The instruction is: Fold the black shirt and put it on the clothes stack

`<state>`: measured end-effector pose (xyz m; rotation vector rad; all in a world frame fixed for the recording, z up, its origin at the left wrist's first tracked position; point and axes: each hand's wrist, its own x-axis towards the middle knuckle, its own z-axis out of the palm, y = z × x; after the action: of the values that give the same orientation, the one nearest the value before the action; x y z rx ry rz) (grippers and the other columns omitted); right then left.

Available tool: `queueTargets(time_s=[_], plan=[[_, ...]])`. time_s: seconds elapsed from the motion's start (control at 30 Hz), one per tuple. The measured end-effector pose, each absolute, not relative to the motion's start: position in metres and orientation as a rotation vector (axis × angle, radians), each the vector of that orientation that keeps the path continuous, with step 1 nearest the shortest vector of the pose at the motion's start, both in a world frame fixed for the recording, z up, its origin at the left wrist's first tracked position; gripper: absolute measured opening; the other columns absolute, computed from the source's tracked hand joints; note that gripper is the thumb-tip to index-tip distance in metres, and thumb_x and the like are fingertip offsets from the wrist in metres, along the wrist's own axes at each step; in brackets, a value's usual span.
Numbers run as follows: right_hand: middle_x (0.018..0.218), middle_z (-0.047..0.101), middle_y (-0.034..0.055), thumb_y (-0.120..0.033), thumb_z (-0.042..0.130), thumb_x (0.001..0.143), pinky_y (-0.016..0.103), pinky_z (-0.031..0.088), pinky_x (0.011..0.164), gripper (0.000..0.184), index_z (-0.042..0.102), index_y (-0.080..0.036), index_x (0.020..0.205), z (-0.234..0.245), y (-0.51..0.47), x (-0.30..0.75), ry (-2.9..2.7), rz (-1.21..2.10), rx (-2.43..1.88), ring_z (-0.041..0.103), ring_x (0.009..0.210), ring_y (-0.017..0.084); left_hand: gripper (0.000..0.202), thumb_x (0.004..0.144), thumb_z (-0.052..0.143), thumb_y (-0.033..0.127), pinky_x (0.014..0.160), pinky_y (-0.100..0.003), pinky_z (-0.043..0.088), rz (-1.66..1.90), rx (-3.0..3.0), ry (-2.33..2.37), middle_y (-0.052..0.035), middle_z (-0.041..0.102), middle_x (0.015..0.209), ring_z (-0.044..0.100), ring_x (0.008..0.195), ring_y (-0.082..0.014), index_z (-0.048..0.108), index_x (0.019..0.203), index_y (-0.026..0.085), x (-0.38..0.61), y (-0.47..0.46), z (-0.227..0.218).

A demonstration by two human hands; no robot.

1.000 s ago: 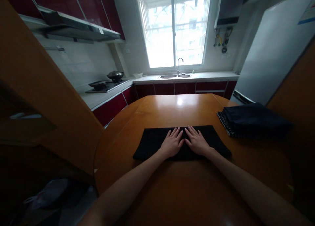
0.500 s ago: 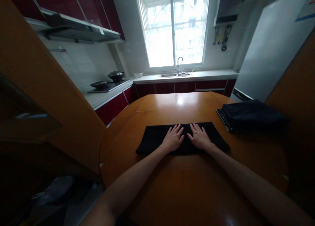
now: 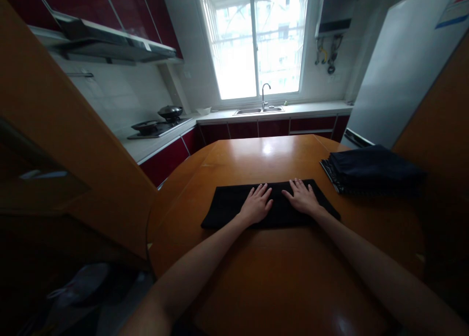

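Observation:
A black folded cloth [image 3: 227, 209], perhaps a garment, lies flat as a long rectangle on the wooden table [image 3: 264, 267]. My left hand [image 3: 256, 204] rests palm down near the cloth's middle with its fingers spread. To the right of the middle, my right hand [image 3: 302, 198] also lies flat on the fabric, fingers apart. Neither hand grips anything. What kind of garment it is, if one, I cannot make out.
A stack of dark folded cloth or clothes [image 3: 373, 170] sits at the table's right side. Beyond the table are a sink [image 3: 249, 111] with a faucet [image 3: 264, 95], and a stove with a lidded pan [image 3: 170, 112]. A refrigerator [image 3: 395, 72] stands at right.
My right hand has slid a little to the right across the black cloth, away from my left hand. The left hand stays in about the same place on it.

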<state>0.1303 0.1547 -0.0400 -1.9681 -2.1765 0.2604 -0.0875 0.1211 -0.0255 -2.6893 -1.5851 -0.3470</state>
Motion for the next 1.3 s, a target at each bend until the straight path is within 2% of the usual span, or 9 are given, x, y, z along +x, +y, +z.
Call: queueTargets(time_s=[0.43, 0.57, 0.7, 0.8, 0.9, 1.0, 1.13, 1.23, 1.3], plan=[[0.166, 0.021, 0.0142, -0.052, 0.031, 0.102, 0.056, 0.013, 0.122, 0.069, 0.030, -0.012, 0.158, -0.050, 0.180, 0.177, -1.954, 0.285, -2.073, 0.014, 0.154, 0.029, 0.056, 0.104, 0.035, 0.043, 0.124, -0.049, 0.020, -0.335, -2.698, -1.587, -0.0101, 0.029, 0.164, 0.023, 0.153, -0.0264, 0.040, 0.154, 0.017, -0.088, 0.122, -0.026], [0.154, 0.043, 0.0224, -0.035, 0.042, 0.100, 0.043, 0.030, 0.118, 0.060, 0.041, -0.004, 0.151, -0.035, 0.183, 0.189, -1.738, 0.315, -1.976, 0.038, 0.145, 0.030, 0.055, 0.104, 0.036, 0.042, 0.124, -0.048, 0.020, -0.324, -2.695, -1.593, -0.0099, 0.029, 0.164, 0.022, 0.153, -0.0260, 0.040, 0.154, 0.018, -0.088, 0.124, -0.025], [0.122, 0.070, 0.0204, -0.026, 0.058, 0.090, 0.036, 0.047, 0.100, 0.037, 0.070, -0.010, 0.121, -0.018, 0.181, 0.219, -1.522, 0.443, -1.994, 0.064, 0.118, 0.031, 0.055, 0.104, 0.038, 0.040, 0.124, -0.048, 0.020, -0.337, -2.706, -1.585, -0.0103, 0.029, 0.164, 0.022, 0.153, -0.0265, 0.041, 0.154, 0.018, -0.088, 0.125, -0.024], [0.095, 0.076, 0.0150, -0.024, 0.069, 0.082, 0.031, 0.054, 0.080, 0.016, 0.076, -0.013, 0.092, -0.012, 0.177, 0.235, -1.496, 0.550, -2.014, 0.072, 0.094, 0.028, 0.054, 0.103, 0.039, 0.039, 0.124, -0.048, 0.020, -0.354, -2.714, -1.582, -0.0111, 0.030, 0.163, 0.024, 0.152, -0.0272, 0.042, 0.153, 0.018, -0.088, 0.127, -0.024], [0.071, 0.073, 0.0091, -0.024, 0.075, 0.077, 0.026, 0.052, 0.058, 0.011, 0.073, -0.013, 0.080, -0.011, 0.174, 0.238, -1.465, 0.679, -2.009, 0.070, 0.065, 0.020, 0.054, 0.103, 0.040, 0.038, 0.124, -0.048, 0.019, -0.368, -2.714, -1.586, -0.0115, 0.030, 0.163, 0.023, 0.153, -0.0272, 0.042, 0.153, 0.017, -0.088, 0.129, -0.025], [0.050, 0.061, 0.0042, -0.023, 0.078, 0.074, 0.023, 0.043, 0.045, 0.019, 0.065, -0.014, 0.063, -0.008, 0.172, 0.236, -1.445, 0.799, -2.006, 0.058, 0.045, 0.015, 0.054, 0.103, 0.039, 0.038, 0.124, -0.048, 0.019, -0.368, -2.715, -1.577, -0.0112, 0.030, 0.163, 0.022, 0.153, -0.0264, 0.042, 0.153, 0.017, -0.089, 0.130, -0.026], [0.040, 0.050, -0.0008, -0.024, 0.081, 0.073, 0.021, 0.032, 0.039, 0.034, 0.056, -0.016, 0.052, -0.003, 0.169, 0.238, -1.441, 0.929, -1.969, 0.045, 0.039, 0.009, 0.055, 0.103, 0.038, 0.039, 0.123, -0.049, 0.020, -0.357, -2.713, -1.567, -0.0108, 0.029, 0.164, 0.022, 0.153, -0.0264, 0.041, 0.153, 0.016, -0.089, 0.131, -0.027], [0.039, 0.046, -0.0037, -0.026, 0.081, 0.075, 0.020, 0.026, 0.037, 0.031, 0.059, -0.016, 0.056, -0.001, 0.166, 0.242, -1.447, 1.023, -1.937, 0.039, 0.037, 0.007, 0.055, 0.103, 0.037, 0.039, 0.123, -0.049, 0.020, -0.343, -2.704, -1.560, -0.0109, 0.029, 0.164, 0.022, 0.153, -0.0264, 0.041, 0.153, 0.015, -0.090, 0.132, -0.027], [0.044, 0.051, -0.0035, -0.026, 0.081, 0.075, 0.019, 0.025, 0.037, 0.022, 0.064, -0.015, 0.065, 0.000, 0.165, 0.243, -1.435, 1.147, -1.866, 0.040, 0.039, 0.007, 0.055, 0.103, 0.037, 0.039, 0.123, -0.049, 0.020, -0.343, -2.704, -1.554, -0.0110, 0.030, 0.163, 0.022, 0.153, -0.0264, 0.041, 0.153, 0.016, -0.090, 0.132, -0.027]])
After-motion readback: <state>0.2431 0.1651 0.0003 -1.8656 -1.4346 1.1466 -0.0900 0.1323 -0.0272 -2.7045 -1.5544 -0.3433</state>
